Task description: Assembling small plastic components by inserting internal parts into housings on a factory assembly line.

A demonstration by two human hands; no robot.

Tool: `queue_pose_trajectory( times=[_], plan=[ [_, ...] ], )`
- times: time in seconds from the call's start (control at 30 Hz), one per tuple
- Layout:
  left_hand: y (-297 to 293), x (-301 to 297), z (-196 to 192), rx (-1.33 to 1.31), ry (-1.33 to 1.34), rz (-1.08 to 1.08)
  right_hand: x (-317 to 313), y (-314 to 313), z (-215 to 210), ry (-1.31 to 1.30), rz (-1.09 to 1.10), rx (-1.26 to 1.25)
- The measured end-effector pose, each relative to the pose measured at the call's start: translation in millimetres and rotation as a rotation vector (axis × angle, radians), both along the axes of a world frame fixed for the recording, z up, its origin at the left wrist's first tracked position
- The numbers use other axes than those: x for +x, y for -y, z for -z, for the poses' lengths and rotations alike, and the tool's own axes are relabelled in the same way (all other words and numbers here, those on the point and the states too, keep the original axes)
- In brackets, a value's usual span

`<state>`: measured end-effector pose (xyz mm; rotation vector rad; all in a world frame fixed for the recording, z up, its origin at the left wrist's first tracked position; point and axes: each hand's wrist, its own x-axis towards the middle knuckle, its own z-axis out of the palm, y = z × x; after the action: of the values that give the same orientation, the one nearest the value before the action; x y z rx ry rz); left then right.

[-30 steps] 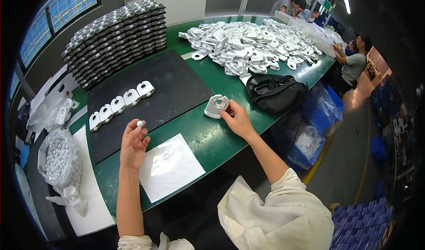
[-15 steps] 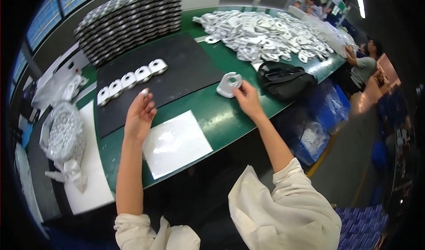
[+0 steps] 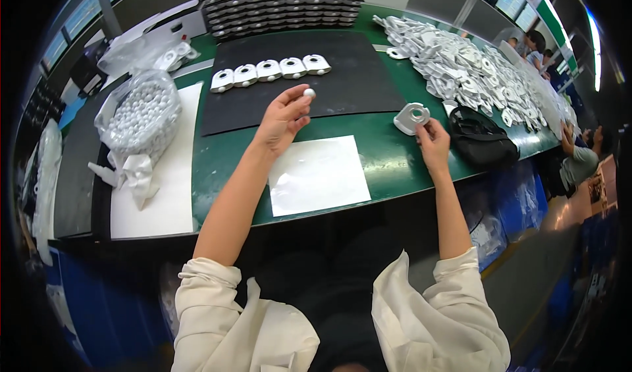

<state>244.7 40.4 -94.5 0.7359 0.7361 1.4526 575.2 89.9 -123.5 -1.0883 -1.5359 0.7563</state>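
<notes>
Pinched between the thumb and fingertips of my left hand point(image 3: 284, 123) is a small white ball point(image 3: 309, 93), held above the near edge of a black mat point(image 3: 359, 76). My right hand point(image 3: 433, 141) grips a flat white plastic part point(image 3: 409, 118) by its near edge; a round opening shows in it. Several similar white parts point(image 3: 268, 71) stand in a row on the mat, beyond my left hand. A white sheet point(image 3: 319, 174) lies on the green table point(image 3: 388, 164) between my two forearms.
A clear bag of white balls point(image 3: 141, 112) stands at left. White parts are heaped point(image 3: 467, 69) at the far right, near a black pouch point(image 3: 484, 138). Stacked trays point(image 3: 283, 3) rise behind the mat. Another person point(image 3: 582, 164) is at the right.
The view has swung left, so the table things appear farther right. My left hand still pinches the ball and my right hand still holds the white part.
</notes>
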Motion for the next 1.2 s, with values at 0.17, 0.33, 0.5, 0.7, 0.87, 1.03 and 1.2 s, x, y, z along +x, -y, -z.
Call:
queue_pose_trajectory(
  times=[0.17,0.33,0.5,0.7,0.87,1.03,1.2],
  plan=[
    [-0.9,2.6,-4.3,-0.018,0.004,0.053,-35.8,42.0,-23.5,-0.145,-0.074,-0.057],
    [-1.8,0.0,1.1,-0.041,0.014,0.046,-103.2,76.6,-26.7,-0.212,-0.425,-0.232],
    [1.1,1.6,-4.4,-0.029,0.02,0.047,-128.8,73.3,-18.5,-0.147,-0.462,-0.298],
    [0.9,0.8,-3.0,-0.033,0.024,0.033,-128.5,71.0,-13.1,-0.041,-0.431,-0.254],
    [2.7,5.0,-3.4,-0.046,0.014,0.009,-128.1,71.8,-10.5,0.028,-0.45,-0.207],
    [1.8,5.8,-3.7,-0.06,0.0,0.022,-127.8,73.9,-13.9,0.065,-0.406,-0.17],
    [2.7,5.9,-4.8,-0.058,-0.001,0.033,-127.0,74.7,-13.6,0.132,-0.399,-0.139]
  ],
)
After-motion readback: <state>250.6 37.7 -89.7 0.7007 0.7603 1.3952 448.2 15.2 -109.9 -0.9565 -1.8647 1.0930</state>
